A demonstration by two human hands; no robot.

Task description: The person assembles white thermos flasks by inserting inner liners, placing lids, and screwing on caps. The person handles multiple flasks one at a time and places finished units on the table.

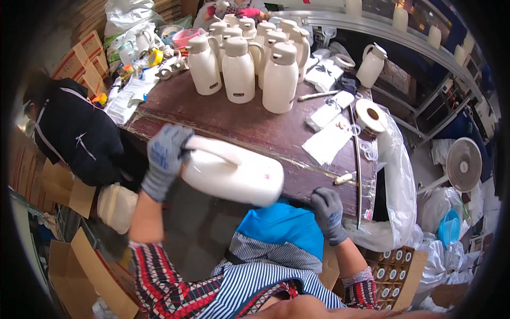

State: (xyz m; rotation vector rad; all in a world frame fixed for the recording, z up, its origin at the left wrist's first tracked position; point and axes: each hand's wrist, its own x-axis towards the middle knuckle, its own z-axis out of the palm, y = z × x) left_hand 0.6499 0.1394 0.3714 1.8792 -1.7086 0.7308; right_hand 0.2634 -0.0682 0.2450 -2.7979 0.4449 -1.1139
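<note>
A white vacuum jug lies tilted on its side in the air, in front of the table's near edge. My left hand, in a grey-blue knitted glove, is closed round its lid end, beside the handle. The base points right, over my lap, with a small reddish mark near it. My right hand, gloved alike, is at the table edge by the blue cloth on my lap. Its fingers are curled in, and whatever they may hold is hidden. Several matching jugs stand upright on the dark brown table.
On the table's right lie a roll of white labels, plastic packets and a long thin rod. A co-worker in black bends at the left. Cartons flank me; a fan stands far right.
</note>
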